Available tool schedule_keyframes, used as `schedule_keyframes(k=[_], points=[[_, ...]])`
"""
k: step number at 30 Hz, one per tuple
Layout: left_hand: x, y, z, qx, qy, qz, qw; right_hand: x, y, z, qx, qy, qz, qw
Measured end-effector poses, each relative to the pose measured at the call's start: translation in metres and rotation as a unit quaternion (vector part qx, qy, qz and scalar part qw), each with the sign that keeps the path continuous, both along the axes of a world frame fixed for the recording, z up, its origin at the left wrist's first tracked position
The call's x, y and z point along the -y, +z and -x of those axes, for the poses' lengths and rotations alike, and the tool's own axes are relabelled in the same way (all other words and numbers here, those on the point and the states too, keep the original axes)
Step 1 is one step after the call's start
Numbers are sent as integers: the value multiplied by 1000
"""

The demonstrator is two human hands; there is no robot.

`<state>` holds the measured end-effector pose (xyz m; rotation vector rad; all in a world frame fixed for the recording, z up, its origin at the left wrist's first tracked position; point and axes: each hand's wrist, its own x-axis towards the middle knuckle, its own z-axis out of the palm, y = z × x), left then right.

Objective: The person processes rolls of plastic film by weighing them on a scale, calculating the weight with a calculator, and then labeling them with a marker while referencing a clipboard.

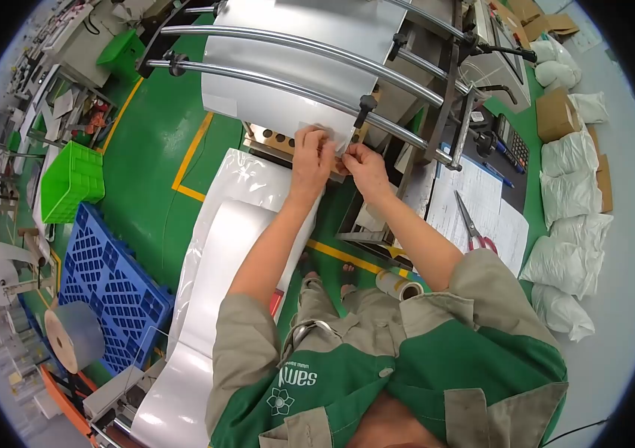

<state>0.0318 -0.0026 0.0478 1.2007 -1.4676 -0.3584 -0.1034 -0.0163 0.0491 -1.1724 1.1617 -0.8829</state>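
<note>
Our left grip (311, 166) and right grip (366, 173) sit close together at upper centre, fingers bent at the silvery film's (280, 61) lower edge; we cannot tell whether either pinches it. Steel bars (332, 55) cross above the film. We see scissors (468, 219) at centre right, a blue pallet (108, 287) lower left.

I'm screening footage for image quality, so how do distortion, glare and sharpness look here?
Head view: strong fisheye distortion, bowing the metal rails and leaving black corners; head view: bright sheen on the silvery film; head view: the left hand and right hand look slightly soft at the fingertips, so fine detail there is hard to tell.
</note>
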Motion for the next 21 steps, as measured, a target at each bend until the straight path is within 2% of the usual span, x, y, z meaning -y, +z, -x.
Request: schedule_keyframes(k=[1,2,5,9,13,16,19,21], points=[[-7,9,3,-33,-20,-26,999,-2,5,-2,26,-7,-6,1000],[-7,10,5,-6,-12,-8,1000,-2,1,-2,27,-10,8,1000],[2,-10,3,-46,-23,-28,998,-2,0,-1,9,-2,16,1000],[15,-1,-7,-29,98,38,994,-2,1,0,17,-4,-4,1000],[29,-36,-40,-106,259,-18,960,2,-2,3,51,-6,-48,998],[32,-60,-64,-298,302,-137,895,15,-15,10,136,-28,-112,984],[30,-86,-87,-426,327,-121,835,26,-23,12,209,-42,-155,965],[23,-99,-106,-445,300,-144,831,28,-20,5,239,-76,-183,951]])
